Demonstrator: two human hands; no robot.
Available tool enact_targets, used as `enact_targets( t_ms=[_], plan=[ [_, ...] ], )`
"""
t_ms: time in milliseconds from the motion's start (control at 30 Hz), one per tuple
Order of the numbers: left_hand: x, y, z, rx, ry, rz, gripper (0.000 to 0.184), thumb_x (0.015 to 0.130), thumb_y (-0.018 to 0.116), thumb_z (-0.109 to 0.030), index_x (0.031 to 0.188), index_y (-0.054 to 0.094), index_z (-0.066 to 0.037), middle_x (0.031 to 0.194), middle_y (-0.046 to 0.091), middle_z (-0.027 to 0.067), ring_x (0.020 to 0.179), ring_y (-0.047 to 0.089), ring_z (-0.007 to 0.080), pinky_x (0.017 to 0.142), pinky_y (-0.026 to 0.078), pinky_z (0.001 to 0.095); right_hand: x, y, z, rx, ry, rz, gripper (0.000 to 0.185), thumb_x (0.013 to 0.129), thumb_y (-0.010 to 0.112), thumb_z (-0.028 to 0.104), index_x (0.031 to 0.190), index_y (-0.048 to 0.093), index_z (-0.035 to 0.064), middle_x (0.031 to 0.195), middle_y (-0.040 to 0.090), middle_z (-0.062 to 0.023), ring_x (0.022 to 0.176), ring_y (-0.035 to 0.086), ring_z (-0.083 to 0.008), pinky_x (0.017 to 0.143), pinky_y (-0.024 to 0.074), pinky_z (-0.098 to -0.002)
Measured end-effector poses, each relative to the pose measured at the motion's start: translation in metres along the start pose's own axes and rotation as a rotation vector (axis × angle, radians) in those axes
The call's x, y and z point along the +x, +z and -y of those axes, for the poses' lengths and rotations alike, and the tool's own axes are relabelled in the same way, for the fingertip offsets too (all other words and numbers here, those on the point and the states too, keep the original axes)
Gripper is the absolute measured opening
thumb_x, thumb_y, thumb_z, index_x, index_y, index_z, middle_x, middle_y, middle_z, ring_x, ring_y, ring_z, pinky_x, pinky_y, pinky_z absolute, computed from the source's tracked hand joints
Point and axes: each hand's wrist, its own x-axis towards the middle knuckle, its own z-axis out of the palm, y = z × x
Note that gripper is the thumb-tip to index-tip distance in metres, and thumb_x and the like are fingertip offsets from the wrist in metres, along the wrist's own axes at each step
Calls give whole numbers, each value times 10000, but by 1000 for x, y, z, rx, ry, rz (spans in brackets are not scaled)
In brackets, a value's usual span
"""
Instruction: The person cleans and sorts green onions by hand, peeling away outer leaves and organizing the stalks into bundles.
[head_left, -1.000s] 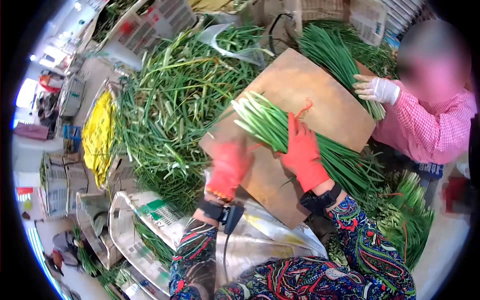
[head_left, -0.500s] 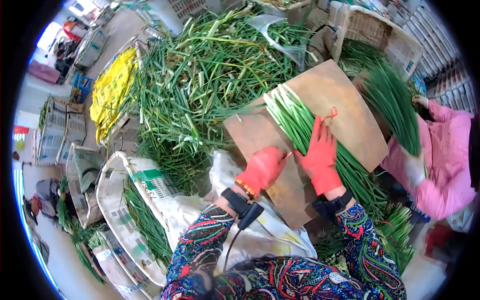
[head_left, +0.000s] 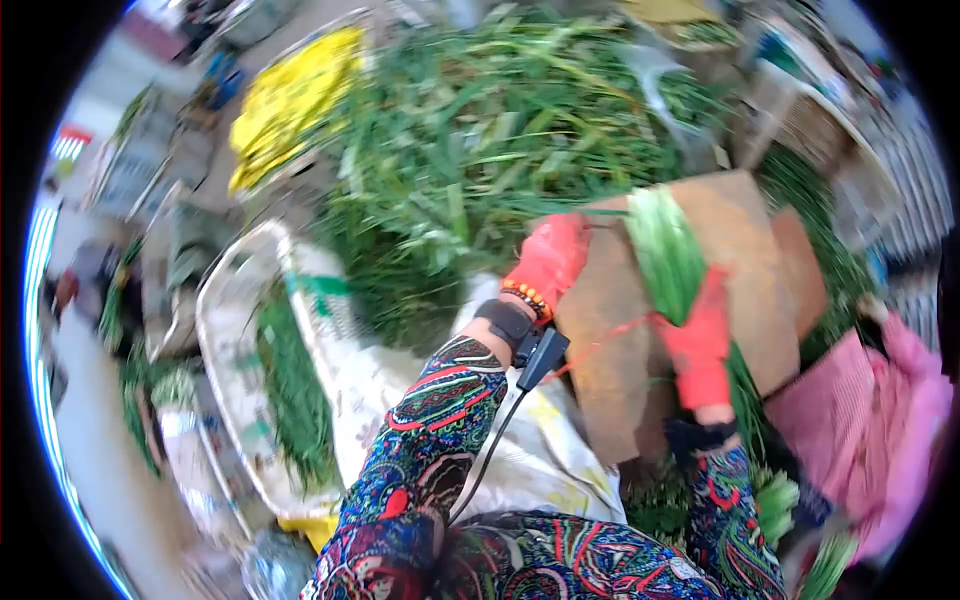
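Observation:
A bundle of green stalks with pale ends (head_left: 665, 245) lies on a brown board (head_left: 745, 235). My right hand (head_left: 697, 340), in a red glove, is wrapped round the bundle near its middle. At the board's left edge is my left hand (head_left: 552, 260), also gloved in red; its fingers are blurred, and what they hold, if anything, cannot be made out. A thin red tie (head_left: 610, 335) stretches over the board to the left of my right hand.
Loose green leaves (head_left: 480, 120) are heaped beyond the board. White baskets (head_left: 215, 330) stand at the left, near a yellow cloth (head_left: 300, 100). A co-worker's pink sleeve (head_left: 905, 400) shows at the right. White sheeting (head_left: 385, 400) lies in front.
The view has swung, shifting the surroundings. My left hand has moved up to the board's left edge, and the bundle now points more upright. The co-worker's raised greens are no longer seen.

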Motion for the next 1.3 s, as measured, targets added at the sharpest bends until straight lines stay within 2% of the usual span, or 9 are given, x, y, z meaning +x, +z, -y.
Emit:
enact_targets(
  t_ms=[333, 567, 733, 867, 900, 1000, 1067, 1133, 1300],
  plan=[
    [-293, -221, 117, -511, -739, -545, 441, 794, 568, -101, 1220, 472, -38, 730, 582, 5, 618, 504, 60, 561, 425, 202, -2, -17, -3, 3, -46, 52, 992, 634, 722, 292, 1385, 117, 59, 1390, 253, -173, 1280, 218, -364, 1037, 226, -415],
    [-511, -281, 165, -637, -976, -929, 366, 815, 529, -69, 1178, 486, -36, 799, 602, 58, 635, 565, 118, 539, 454, 202, -13, -30, 119, 279, -488, 306, 668, 736, 649, 201, 1312, 348, 45, 1345, 357, -135, 1264, 282, -305, 1032, 230, -357],
    [-516, -285, 203, -732, -1007, -880, 362, 813, 545, -96, 1166, 492, -30, 807, 606, 61, 645, 562, 113, 553, 456, 214, -38, 14, 247, 491, -648, 726, 435, 785, 603, 225, 1173, 525, 45, 1144, 545, -148, 987, 546, -266, 865, 417, -303],
    [-509, -278, 237, -781, -1021, -866, 399, 796, 570, -117, 1175, 485, -23, 827, 609, 60, 641, 552, 102, 575, 454, 216, -43, 56, 357, 545, -173, 1214, 536, 839, 550, 247, 1316, 366, 83, 1151, 560, -102, 928, 564, -191, 816, 425, -276],
    [-508, -276, 249, -825, -1016, -850, 424, 785, 579, -117, 1184, 477, -17, 833, 611, 62, 637, 543, 97, 571, 448, 215, -43, 80, 374, 554, -247, 1175, 611, 832, 553, 304, 1352, 293, 116, 1143, 552, -133, 808, 573, -156, 745, 447, -266],
    [-486, -274, 274, -797, -1042, -803, 445, 774, 592, -117, 1189, 474, -11, 838, 610, 65, 641, 541, 101, 578, 448, 225, -43, 146, 438, 431, -711, 981, 646, 817, 553, 280, 1363, 251, 111, 1224, 498, -158, 982, 570, -240, 824, 435, -294],
    [-461, -270, 293, -701, -1050, -733, 408, 750, 620, -155, 1131, 543, -32, 835, 612, 65, 679, 546, 88, 614, 452, 221, -44, 206, 476, 594, -1073, 790, 540, 804, 552, 231, 1301, 380, 110, 1134, 551, -134, 957, 559, -277, 850, 430, -315],
    [-426, -266, 318, -380, -987, -590, 404, 767, 581, -233, 1125, 551, -47, 950, 629, 134, 863, 604, 214, 766, 465, 299, -45, 231, 524, 510, -1406, 612, 349, 804, 541, 210, 1134, 530, 94, 1011, 585, -120, 920, 561, -255, 893, 401, -339],
    [-319, -270, 377, 121, -898, -503, 562, 754, 592, -280, 1230, 439, -24, 911, 628, 164, 832, 604, 313, 723, 482, 383, -37, 287, 571, 174, -1583, 661, 262, 828, 519, 220, 1054, 586, 106, 667, 608, -74, 650, 579, -253, 822, 423, -331]
  ],
)
